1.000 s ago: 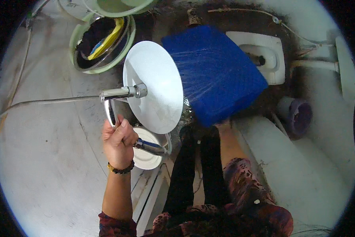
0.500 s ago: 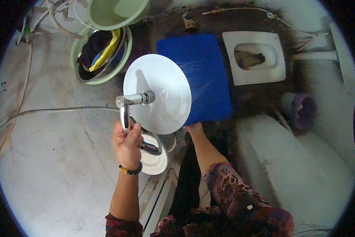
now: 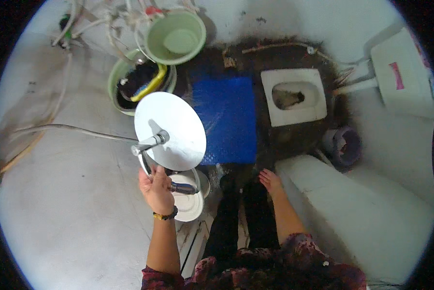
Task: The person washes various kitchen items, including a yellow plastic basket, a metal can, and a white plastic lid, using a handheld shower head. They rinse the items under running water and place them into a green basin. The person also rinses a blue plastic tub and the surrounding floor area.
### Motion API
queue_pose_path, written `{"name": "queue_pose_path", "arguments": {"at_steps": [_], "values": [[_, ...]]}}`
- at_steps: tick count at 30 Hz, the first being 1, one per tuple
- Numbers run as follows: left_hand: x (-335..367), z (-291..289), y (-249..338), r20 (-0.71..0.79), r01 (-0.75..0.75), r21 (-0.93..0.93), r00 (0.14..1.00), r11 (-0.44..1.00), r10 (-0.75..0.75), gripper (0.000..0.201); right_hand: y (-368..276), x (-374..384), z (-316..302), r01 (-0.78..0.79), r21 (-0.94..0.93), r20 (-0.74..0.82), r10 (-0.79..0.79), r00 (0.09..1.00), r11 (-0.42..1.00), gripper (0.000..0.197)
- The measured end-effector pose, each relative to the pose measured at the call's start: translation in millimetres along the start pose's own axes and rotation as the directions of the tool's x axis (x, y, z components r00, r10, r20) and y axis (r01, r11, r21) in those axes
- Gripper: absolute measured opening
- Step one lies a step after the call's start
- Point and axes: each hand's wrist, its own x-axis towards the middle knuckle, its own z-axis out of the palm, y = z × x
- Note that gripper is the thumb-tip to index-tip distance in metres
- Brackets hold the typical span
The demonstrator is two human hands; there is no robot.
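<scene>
Two hands are yours: your left hand [image 3: 156,189] clenches the chrome shower arm [image 3: 151,143], whose one white shower head [image 3: 178,133] hides the near left corner of the blue mat [image 3: 229,118]; your right hand [image 3: 271,181] is loose, gripping nothing visible, just off the mat's near right corner; two green basins [image 3: 199,42] sit off its far left corner, the dark contents [image 3: 142,79] of one hard to make out. One squat toilet [image 3: 299,116] lies right of the mat, a strip of dark floor [image 3: 265,140] open between their edges; one purple bin [image 3: 354,147] stands farther right; one white lid [image 3: 188,205], partly hidden, lies nearer you, leftward.
</scene>
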Motion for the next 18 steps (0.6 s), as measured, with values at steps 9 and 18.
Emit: {"name": "queue_pose_path", "arguments": {"at_steps": [9, 18], "values": [[-65.3, -10.8, 122.7, 0.16, -0.199, 0.196, 0.973, 0.96, 0.168, 0.015, -161.6, -195.3, 13.8, 0.479, -0.266, 0.218, -0.432, 0.875, 0.836, 0.03], [-112.9, -10.2, 180.0, 0.229, -0.208, 0.016, 0.953, 0.978, 0.198, 0.012, -220.5, -395.2, 46.1, 0.768, -0.57, 0.462, -0.658, 0.595, 0.294, 0.025]]}}
